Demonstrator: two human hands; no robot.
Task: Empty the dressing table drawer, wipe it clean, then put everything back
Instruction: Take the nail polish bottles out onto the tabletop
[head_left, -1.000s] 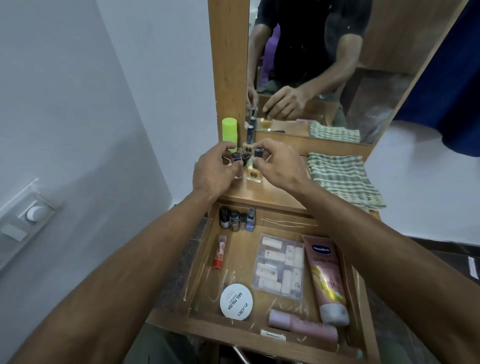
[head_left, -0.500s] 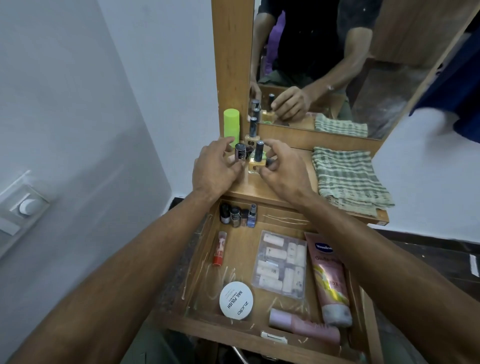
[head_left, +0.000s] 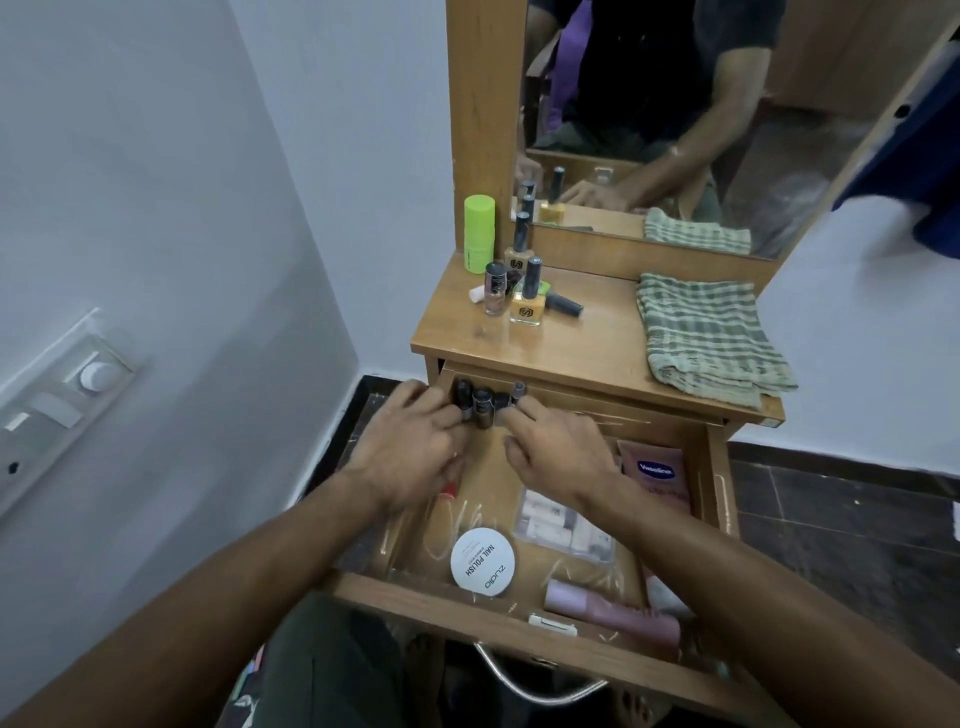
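The dressing table drawer (head_left: 457, 597) stands pulled out. Both my hands are at its back left corner, around a cluster of small dark-capped nail polish bottles (head_left: 482, 406). My left hand (head_left: 415, 449) curls its fingers round the left bottles. My right hand (head_left: 558, 454) pinches the rightmost, grey-capped bottle. Also in the drawer lie a white round nail polish tin (head_left: 483, 561), a clear pouch (head_left: 563, 525), a Vaseline tube (head_left: 657, 475), a pink tube (head_left: 613, 608) and a red stick (head_left: 448, 491), partly hidden under my left hand.
On the table top (head_left: 587, 343) stand a green tube (head_left: 478, 234), two yellow polish bottles (head_left: 527, 306), a pink bottle (head_left: 494, 288) and a dark one lying down (head_left: 565, 304). A green checked cloth (head_left: 706, 338) lies at the right. The mirror (head_left: 675, 119) rises behind, a wall is close on the left.
Both hands left the bottles standing on the table top and dropped into the drawer's back left corner, closing on the small bottles there. The camera tilted down.
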